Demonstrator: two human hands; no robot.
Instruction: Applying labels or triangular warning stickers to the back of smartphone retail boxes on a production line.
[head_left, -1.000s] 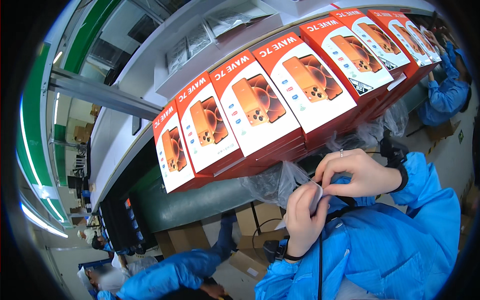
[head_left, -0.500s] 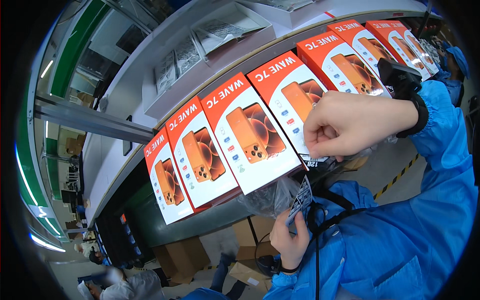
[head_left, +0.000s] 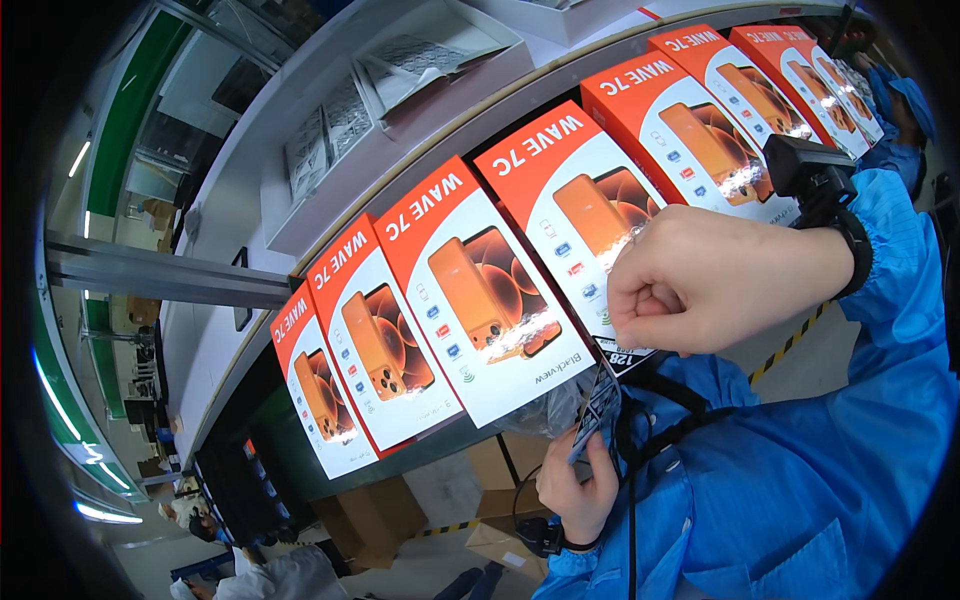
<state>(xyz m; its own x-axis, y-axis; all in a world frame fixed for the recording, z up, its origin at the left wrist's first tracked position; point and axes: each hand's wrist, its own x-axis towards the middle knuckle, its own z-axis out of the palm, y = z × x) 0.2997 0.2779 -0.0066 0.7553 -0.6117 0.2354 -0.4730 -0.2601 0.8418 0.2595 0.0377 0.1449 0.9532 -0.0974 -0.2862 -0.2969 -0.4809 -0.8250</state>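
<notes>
Along the counter's (head_left: 250, 200) near edge lie orange boxes (head_left: 480, 290); right hand (head_left: 700, 280) fisted over one, left hand (head_left: 575, 480) pinching a label strip (head_left: 597, 410). Better to press squarely.

A row of phone boxes (head_left: 470, 300) lies side by side along the conveyor belt (head_left: 250, 420), running from lower left to upper right. Behind the row, on the table (head_left: 250, 160), sit trays of leaflets (head_left: 400, 75). The right hand (head_left: 700, 280) hangs before the row, over the box fourth from the left. Below it, nearer the body, the left hand (head_left: 580, 490) holds a small sheet (head_left: 595, 415) just under the belt's edge. Cardboard cartons (head_left: 375, 520) stand on the floor beneath the belt.
</notes>
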